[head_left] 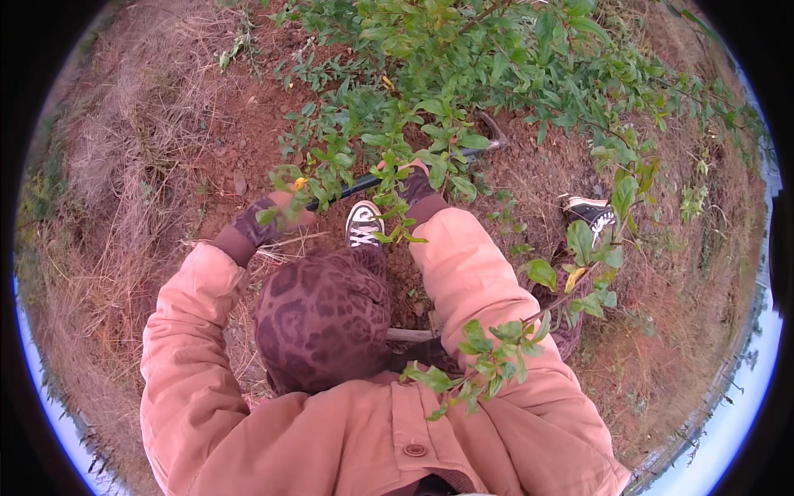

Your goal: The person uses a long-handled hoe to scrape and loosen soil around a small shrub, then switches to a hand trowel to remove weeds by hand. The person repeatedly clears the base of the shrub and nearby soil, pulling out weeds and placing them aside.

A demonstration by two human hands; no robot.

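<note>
A hoe (356, 188) with a dark handle lies slantwise in front of me. Its curved metal head (496, 142) is at the far right end, close to the red soil under a leafy green shrub (447, 70). My left hand (291, 205), slightly blurred, is closed round the near end of the handle. Further up the handle my right hand (411, 172) grips it, its fingers partly hidden by leaves. Patterned dark cuffs and tan jacket sleeves cover both arms. Leafy twigs hang over the handle between and around my hands.
My black-and-white shoe (364, 225) stands just below the handle; the other shoe (591, 213) is to the right. A leafy branch (513, 335) crosses over my right arm. Dry grass (124, 165) covers the ground on the left. A patterned knee (322, 322) is raised between my arms.
</note>
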